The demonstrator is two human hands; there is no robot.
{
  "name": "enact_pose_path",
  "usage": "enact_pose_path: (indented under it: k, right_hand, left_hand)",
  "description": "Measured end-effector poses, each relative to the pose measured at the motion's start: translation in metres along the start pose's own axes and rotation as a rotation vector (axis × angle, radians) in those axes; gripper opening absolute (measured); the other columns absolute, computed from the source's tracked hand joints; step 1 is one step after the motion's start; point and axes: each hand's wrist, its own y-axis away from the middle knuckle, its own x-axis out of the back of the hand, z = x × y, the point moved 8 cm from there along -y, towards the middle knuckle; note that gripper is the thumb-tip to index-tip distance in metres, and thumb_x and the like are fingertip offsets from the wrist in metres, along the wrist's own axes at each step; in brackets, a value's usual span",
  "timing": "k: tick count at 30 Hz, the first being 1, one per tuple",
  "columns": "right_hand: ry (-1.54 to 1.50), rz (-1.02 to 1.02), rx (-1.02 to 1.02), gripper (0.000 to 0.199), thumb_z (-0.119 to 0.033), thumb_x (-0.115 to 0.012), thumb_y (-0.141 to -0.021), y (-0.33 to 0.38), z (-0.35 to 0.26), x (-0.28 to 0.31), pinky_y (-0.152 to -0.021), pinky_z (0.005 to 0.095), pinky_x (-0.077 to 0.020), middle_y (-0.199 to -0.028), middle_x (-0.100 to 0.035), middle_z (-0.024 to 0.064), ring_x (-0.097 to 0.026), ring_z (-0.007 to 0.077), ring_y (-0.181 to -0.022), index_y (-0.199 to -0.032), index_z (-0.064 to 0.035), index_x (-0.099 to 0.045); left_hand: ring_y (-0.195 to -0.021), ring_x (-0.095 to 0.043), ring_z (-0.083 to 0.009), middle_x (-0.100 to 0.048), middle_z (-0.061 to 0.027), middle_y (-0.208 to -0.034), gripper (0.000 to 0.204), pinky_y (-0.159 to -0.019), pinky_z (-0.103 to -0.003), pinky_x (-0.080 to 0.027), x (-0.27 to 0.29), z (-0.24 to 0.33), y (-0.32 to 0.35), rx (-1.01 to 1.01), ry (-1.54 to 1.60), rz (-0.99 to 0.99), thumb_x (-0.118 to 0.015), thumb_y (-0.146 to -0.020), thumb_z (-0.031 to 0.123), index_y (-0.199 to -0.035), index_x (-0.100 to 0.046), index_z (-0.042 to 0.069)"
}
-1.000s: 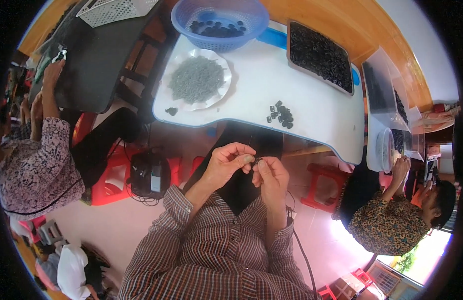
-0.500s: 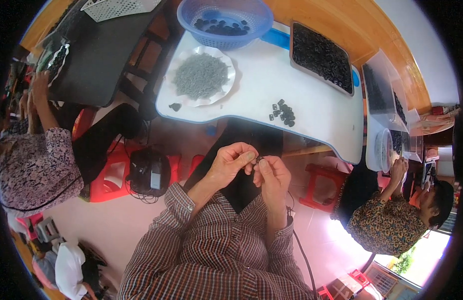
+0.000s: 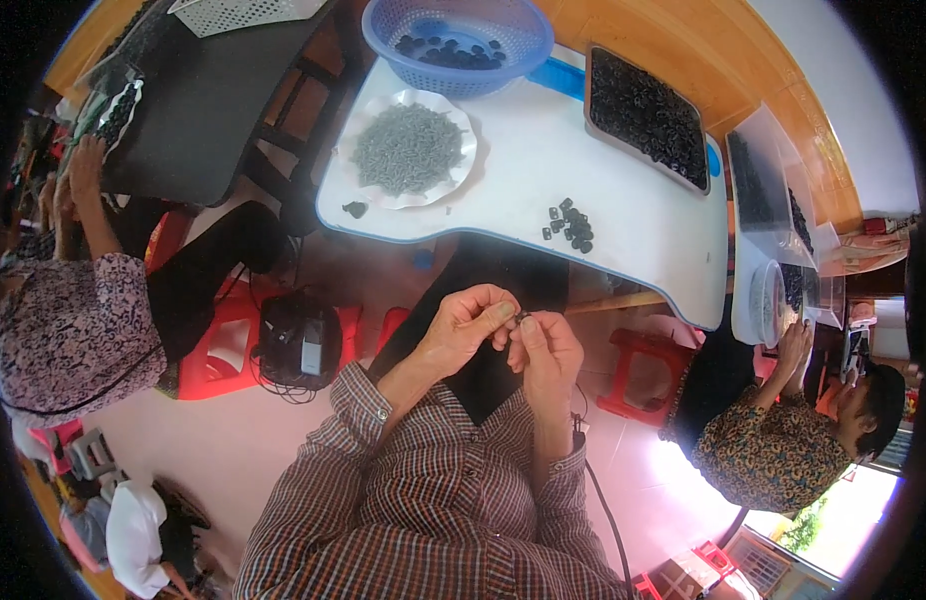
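My left hand (image 3: pixel 465 325) and my right hand (image 3: pixel 549 352) meet in front of my chest, below the near edge of the white table (image 3: pixel 513 185). Thumbs and fingers of both are pinched together at a small black piece (image 3: pixel 524 316). It is mostly covered by the fingertips, and its exact kind is too small to tell. Beyond the hands, a loose pile of small black parts (image 3: pixel 573 226) lies on the tabletop. Left of it stands a white wavy-edged plate (image 3: pixel 461 178) heaped with small grey-green pieces (image 3: pixel 405 150).
A blue perforated basket (image 3: pixel 458 75) with black parts stands at the back, beside a metal tray (image 3: pixel 643 160) full of black pieces. One dark scrap (image 3: pixel 354 210) lies near the table's left corner. Co-workers sit left and right; red stools (image 3: pixel 643 375) stand on the floor.
Both hands keep almost the same pinched pose, with only slight finger movement. The tabletop things appear shifted a little to the right as the view tilts slightly.
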Motion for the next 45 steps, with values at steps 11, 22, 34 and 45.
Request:
enact_pose_path:
  k: [11,22,34,45]
  right_hand:
    - [0.066,0.013,0.024,0.013,-0.013,-0.055,-0.096,0.001,0.001,0.001,-0.048,0.0172,-0.0397,-0.077,-0.061,0.0021,-0.051,0.0039,-0.055,-0.096,-0.0003,-0.057]
    - [0.17,0.068,0.114,0.013,-0.012,-0.057,-0.095,0.005,-0.01,-0.001,-0.046,0.0172,-0.0405,-0.079,-0.063,0.0038,-0.053,0.0048,-0.054,-0.098,0.0006,-0.056]
    - [0.312,0.131,0.183,0.009,-0.006,-0.059,-0.092,0.008,-0.017,-0.007,-0.047,0.0182,-0.0445,-0.078,-0.063,0.0044,-0.057,0.0055,-0.056,-0.098,0.001,-0.06]
    - [0.403,0.132,0.214,0.01,-0.007,-0.056,-0.093,0.009,-0.015,-0.003,-0.047,0.0184,-0.0425,-0.078,-0.063,0.0044,-0.056,0.0066,-0.055,-0.099,0.0013,-0.06]
  left_hand:
    - [-0.062,-0.052,-0.0059,-0.06,-0.0014,-0.078,0.016,-0.057,-0.02,-0.044,-0.002,0.003,0.001,-0.023,-0.032,-0.005,-0.054,-0.097,0.013,-0.095,-0.06,-0.001]
    - [-0.063,-0.053,-0.0062,-0.062,-0.0025,-0.079,0.015,-0.057,-0.019,-0.045,0.0,0.005,0.003,-0.079,-0.16,0.013,-0.055,-0.096,0.013,-0.096,-0.059,-0.001]
    - [-0.062,-0.051,-0.0034,-0.059,0.0007,-0.077,0.013,-0.055,-0.018,-0.044,-0.001,0.019,0.008,-0.187,-0.332,0.113,-0.057,-0.095,0.013,-0.092,-0.06,0.0]
    - [-0.061,-0.051,-0.0033,-0.059,0.0002,-0.075,0.013,-0.054,-0.019,-0.044,-0.002,0.025,0.01,-0.26,-0.442,0.142,-0.057,-0.094,0.012,-0.089,-0.06,0.0]
